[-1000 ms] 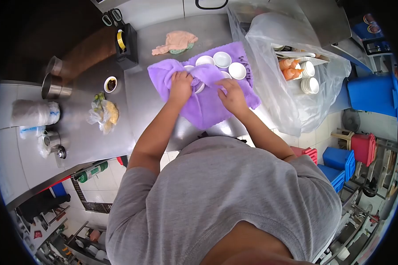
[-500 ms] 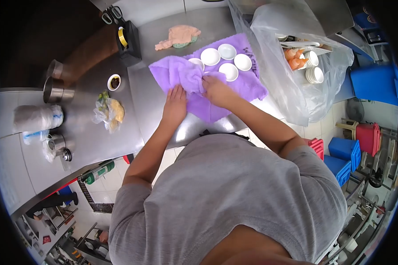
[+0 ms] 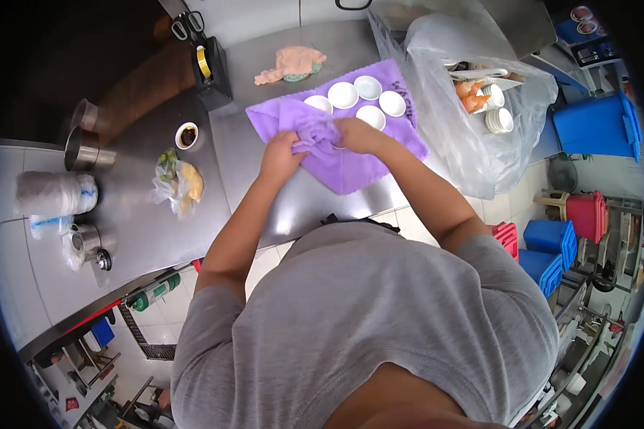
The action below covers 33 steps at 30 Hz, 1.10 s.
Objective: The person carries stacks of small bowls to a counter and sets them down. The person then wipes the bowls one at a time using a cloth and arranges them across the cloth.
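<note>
A purple towel (image 3: 343, 171) is spread on the steel counter, its left part bunched up between my hands. My left hand (image 3: 283, 154) grips the left side of the bunched cloth, fingers curled in. On the other side my right hand (image 3: 355, 136) is closed on the same folds. Several small white bowls stand on the towel's far part, among them one bowl (image 3: 343, 95) at the back and another (image 3: 371, 118) just beyond my right hand. Whether a bowl lies inside the bunched cloth is hidden.
A peach cloth (image 3: 293, 63) lies behind the towel. On the left are a bowl of dark sauce (image 3: 187, 136), plastic bags of food (image 3: 179, 182) and a black holder (image 3: 213, 75). A clear plastic bag (image 3: 436, 93) covers orange bottles and stacked white cups (image 3: 499, 120) at right.
My left hand has moved slightly up and closed on the cloth. The bunched folds are drawn tighter between both hands. Compared with a second ago, more bowls show uncovered.
</note>
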Available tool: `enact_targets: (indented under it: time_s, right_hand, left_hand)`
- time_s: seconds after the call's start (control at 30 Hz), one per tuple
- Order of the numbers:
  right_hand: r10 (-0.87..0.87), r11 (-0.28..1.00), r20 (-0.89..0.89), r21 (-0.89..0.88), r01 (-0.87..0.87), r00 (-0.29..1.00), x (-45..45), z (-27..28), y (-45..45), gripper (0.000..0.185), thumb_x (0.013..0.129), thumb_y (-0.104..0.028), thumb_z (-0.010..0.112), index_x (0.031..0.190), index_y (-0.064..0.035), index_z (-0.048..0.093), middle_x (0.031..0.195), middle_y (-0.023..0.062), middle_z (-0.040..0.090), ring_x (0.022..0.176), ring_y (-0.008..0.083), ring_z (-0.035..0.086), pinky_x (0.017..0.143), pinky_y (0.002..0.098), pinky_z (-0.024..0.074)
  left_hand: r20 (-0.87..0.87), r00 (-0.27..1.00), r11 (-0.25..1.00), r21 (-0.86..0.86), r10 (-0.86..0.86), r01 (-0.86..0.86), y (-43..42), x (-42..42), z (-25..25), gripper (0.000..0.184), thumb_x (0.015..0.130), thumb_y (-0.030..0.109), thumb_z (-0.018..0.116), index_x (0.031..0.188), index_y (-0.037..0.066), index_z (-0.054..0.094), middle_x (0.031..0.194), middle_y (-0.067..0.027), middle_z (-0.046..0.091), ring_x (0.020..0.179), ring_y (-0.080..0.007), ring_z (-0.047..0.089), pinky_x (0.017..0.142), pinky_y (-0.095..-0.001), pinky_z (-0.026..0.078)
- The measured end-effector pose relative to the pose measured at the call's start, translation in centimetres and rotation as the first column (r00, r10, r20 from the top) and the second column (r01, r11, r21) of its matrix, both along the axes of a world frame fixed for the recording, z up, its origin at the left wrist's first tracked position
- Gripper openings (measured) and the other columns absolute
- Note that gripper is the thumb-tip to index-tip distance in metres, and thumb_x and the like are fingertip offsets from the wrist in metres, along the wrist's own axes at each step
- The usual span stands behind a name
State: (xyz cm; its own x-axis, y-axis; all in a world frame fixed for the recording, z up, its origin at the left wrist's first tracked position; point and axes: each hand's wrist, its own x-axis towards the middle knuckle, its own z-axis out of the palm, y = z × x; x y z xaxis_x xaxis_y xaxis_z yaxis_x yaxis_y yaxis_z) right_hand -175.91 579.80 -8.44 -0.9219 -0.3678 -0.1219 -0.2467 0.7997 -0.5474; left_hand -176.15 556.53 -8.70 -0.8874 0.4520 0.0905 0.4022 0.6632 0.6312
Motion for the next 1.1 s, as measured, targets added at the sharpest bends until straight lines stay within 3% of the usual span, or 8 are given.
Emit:
enact_targets:
  time_s: [0.13, 0.2, 0.27, 0.37, 0.57, 0.77, 0.9, 1.1]
  right_hand:
    - [-0.402, 0.913, -0.512, -0.288, 0.289, 0.759, -2.1, 3.2, -2.9, 0.026, 0.074, -0.002, 0.057, 0.100, 0.0039, 0.060, 0.105, 0.0275, 0.058, 0.104, 0.0433, 0.054, 0.089, 0.0470, 0.0432]
    - [-0.100, 0.991, -0.413, 0.037, 0.127, 0.905, -3.4, -1.2, -4.9, 0.027, 0.075, -0.002, 0.055, 0.101, 0.0060, 0.059, 0.110, 0.0292, 0.055, 0.109, 0.0438, 0.051, 0.093, 0.0474, 0.0408]
    - [0.018, 0.950, -0.712, 0.232, 0.211, 0.702, -2.8, -7.7, -6.5, 0.035, 0.081, -0.012, 0.052, 0.106, 0.0129, 0.055, 0.119, 0.0288, 0.054, 0.108, 0.0420, 0.051, 0.099, 0.0499, 0.0380]
    - [0.072, 0.909, -0.670, 0.349, 0.228, 0.739, -2.7, -5.8, -6.7, 0.032, 0.081, -0.012, 0.053, 0.104, 0.0093, 0.057, 0.118, 0.0256, 0.055, 0.109, 0.0397, 0.052, 0.097, 0.0468, 0.0406]
    - [-0.018, 0.920, -0.207, 0.380, 0.098, 0.978, -4.7, -1.8, -6.2, 0.023, 0.076, -0.010, 0.059, 0.097, 0.0013, 0.057, 0.104, 0.0182, 0.063, 0.101, 0.0355, 0.059, 0.081, 0.0422, 0.0494]
    - [-0.053, 0.969, -0.135, 0.233, 0.084, 0.989, -5.1, -0.9, -4.9, 0.023, 0.075, -0.012, 0.060, 0.094, 0.0000, 0.058, 0.101, 0.0165, 0.064, 0.102, 0.0358, 0.059, 0.081, 0.0463, 0.0487]
    - [-0.033, 0.944, -0.486, 0.273, 0.187, 0.873, -3.9, -2.6, -4.9, 0.021, 0.074, -0.014, 0.062, 0.092, -0.0024, 0.059, 0.103, 0.0158, 0.064, 0.107, 0.0353, 0.057, 0.082, 0.0461, 0.0479]
    - [0.076, 0.922, -0.238, 0.386, 0.023, 0.968, -5.4, -1.7, -4.8, 0.027, 0.074, -0.019, 0.065, 0.097, -0.0037, 0.064, 0.108, 0.0170, 0.060, 0.106, 0.0314, 0.056, 0.088, 0.0442, 0.0438]
  left_hand:
    - [0.300, 0.875, 0.793, 0.381, 0.381, -0.476, 0.7, -0.6, 1.8, 0.027, 0.082, 0.003, 0.052, 0.109, 0.002, 0.058, 0.113, -0.0219, 0.060, 0.113, -0.0371, 0.053, 0.096, -0.0460, 0.041]
    - [-0.143, 0.921, 0.918, 0.227, 0.362, -0.326, 2.0, -1.8, -0.8, 0.037, 0.083, 0.005, 0.052, 0.119, -0.001, 0.053, 0.130, -0.0236, 0.049, 0.127, -0.0368, 0.041, 0.105, -0.0477, 0.031]
    - [-0.282, 0.951, 0.971, -0.157, 0.131, -0.180, 2.2, -2.2, -3.9, 0.045, 0.085, 0.008, 0.048, 0.127, -0.007, 0.048, 0.150, -0.0226, 0.027, 0.143, -0.0358, 0.018, 0.115, -0.0504, 0.013]
    - [-0.270, 0.961, 0.909, -0.385, 0.056, -0.162, 1.8, -2.5, -3.3, 0.043, 0.085, 0.009, 0.048, 0.124, -0.006, 0.051, 0.145, -0.0223, 0.037, 0.139, -0.0356, 0.028, 0.114, -0.0503, 0.018]
    - [-0.293, 0.956, 0.964, -0.256, -0.005, -0.074, 1.0, -4.7, -4.0, 0.033, 0.079, 0.009, 0.053, 0.111, -0.002, 0.056, 0.114, -0.0173, 0.058, 0.113, -0.0341, 0.051, 0.097, -0.0471, 0.035]
    - [-0.162, 0.986, 0.959, -0.282, -0.031, -0.016, 0.9, -5.9, -2.4, 0.033, 0.082, 0.011, 0.053, 0.113, 0.001, 0.056, 0.115, -0.0128, 0.058, 0.111, -0.0307, 0.051, 0.096, -0.0480, 0.035]
    - [-0.707, 0.706, 0.952, -0.191, 0.036, -0.240, 0.6, -5.4, -4.8, 0.031, 0.080, 0.012, 0.056, 0.109, 0.003, 0.058, 0.108, -0.0099, 0.060, 0.108, -0.0277, 0.054, 0.098, -0.0501, 0.034]
    - [-0.213, 0.977, 0.978, -0.209, -0.018, -0.027, 0.5, -6.9, -3.7, 0.036, 0.074, 0.010, 0.064, 0.108, 0.002, 0.059, 0.110, -0.0139, 0.057, 0.110, -0.0301, 0.052, 0.105, -0.0533, 0.029]
